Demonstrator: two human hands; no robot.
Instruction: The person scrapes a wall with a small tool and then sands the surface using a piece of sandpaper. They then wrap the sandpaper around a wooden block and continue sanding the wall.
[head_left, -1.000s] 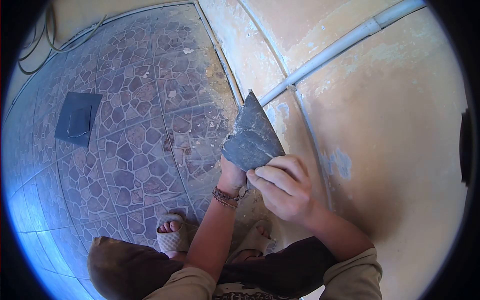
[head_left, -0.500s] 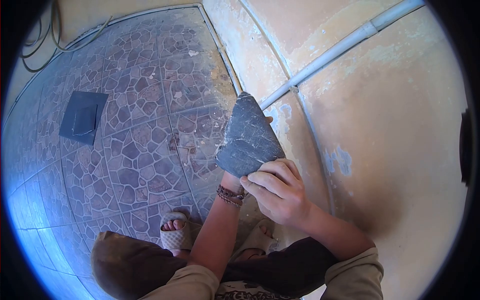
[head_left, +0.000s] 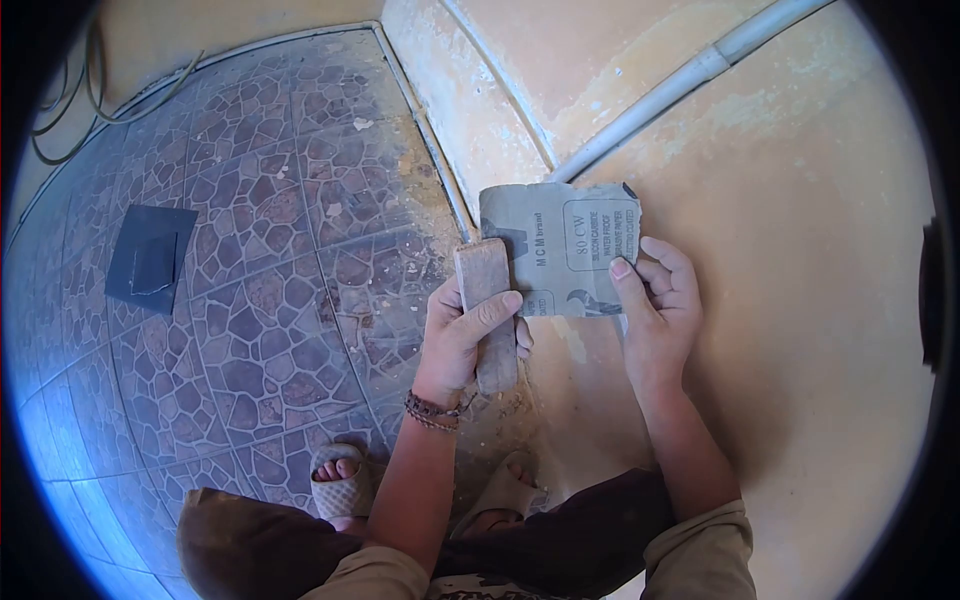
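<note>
In my left hand is a worn wooden block, with the thumb across its face and the fingers behind. A sheet of sandpaper spreads out to the right of the block, its grey printed back marked "80 CW" turned up toward me. Its left edge meets the block beside my left thumb. My right hand pinches the sheet's lower right edge between thumb and fingers. The sheet's abrasive side faces away and is hidden.
Dark sandpaper pieces lie on the stone-patterned floor at left. A pipe runs along the peeling wall at right. A coiled hose sits in the far left corner. My sandalled feet are below.
The dark folded abrasive face showed before; now the sheet is opened out with its printed back up, and the wooden block has come into view. My right hand has moved up and right.
</note>
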